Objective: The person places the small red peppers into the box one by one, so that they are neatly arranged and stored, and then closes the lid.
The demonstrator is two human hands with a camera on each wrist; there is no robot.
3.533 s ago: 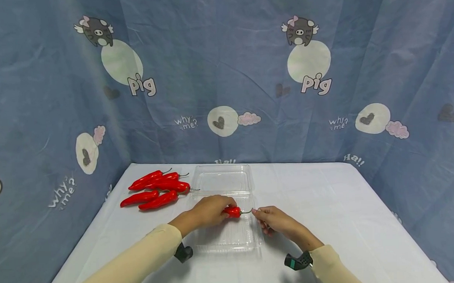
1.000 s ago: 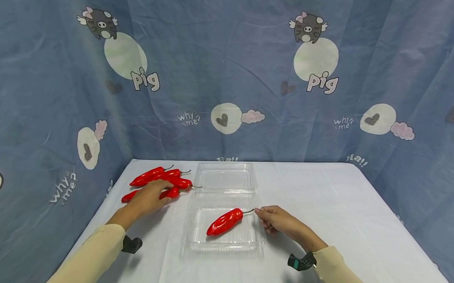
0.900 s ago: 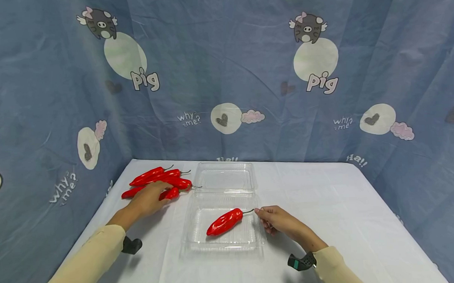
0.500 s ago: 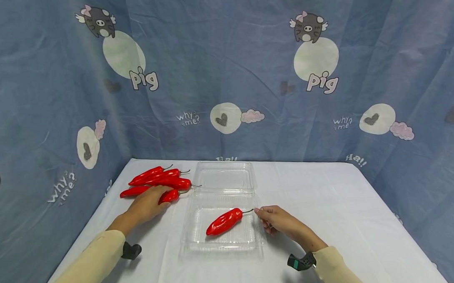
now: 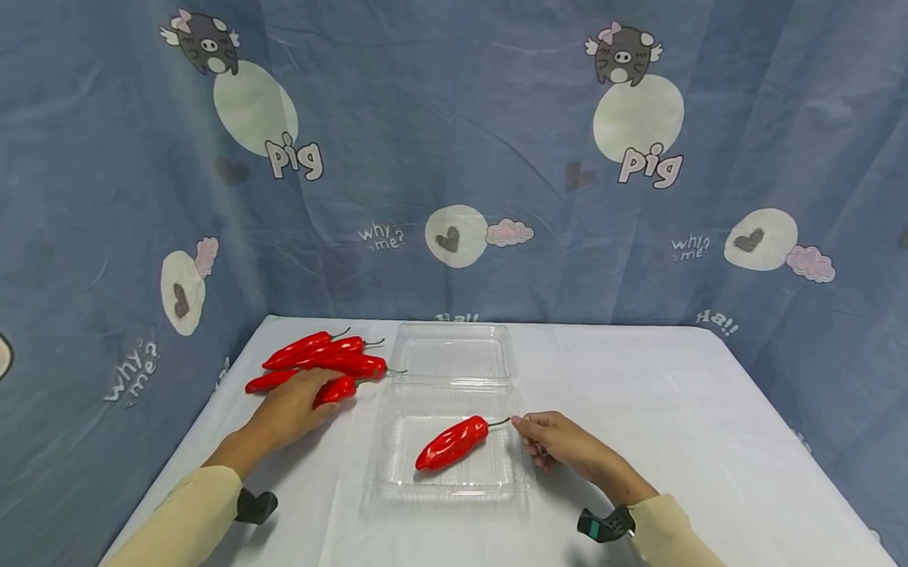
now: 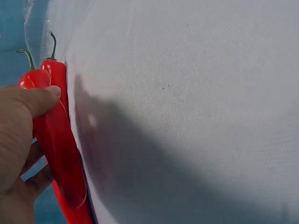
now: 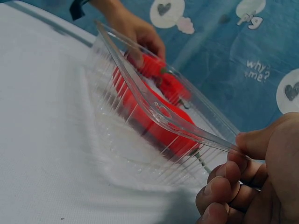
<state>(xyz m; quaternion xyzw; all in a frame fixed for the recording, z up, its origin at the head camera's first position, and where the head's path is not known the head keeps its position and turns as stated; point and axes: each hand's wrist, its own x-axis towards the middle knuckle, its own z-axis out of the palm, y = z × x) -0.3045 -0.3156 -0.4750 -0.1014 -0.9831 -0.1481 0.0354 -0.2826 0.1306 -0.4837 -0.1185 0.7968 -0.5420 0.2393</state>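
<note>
My left hand [image 5: 289, 406] grips a red chili pepper [image 6: 60, 144] at the near side of the pile, thumb over its top and fingers round its back. In the left wrist view another chili pepper [image 6: 57, 74] lies right behind it. Toward the middle of the table lies a clear plastic clamshell box [image 5: 498, 474], its lid [image 5: 452, 356] folded back. One glossy chili pepper [image 5: 450, 445] rests slantwise in the base, its green stem pointing at the right side. My right hand [image 5: 553, 440] pinches the box's right rim between thumb and fingers, near that stem.
Several more chili peppers [image 5: 297, 351] lie at the back left of the white table [image 5: 638, 394], left of the lid. A blue printed curtain [image 5: 543, 264] hangs behind the table and along its left side.
My left hand has gone from the chili pepper in the box over to the pile on the left. Lately the pepper in its grip has shifted slightly. My right hand stays at the rim.
</note>
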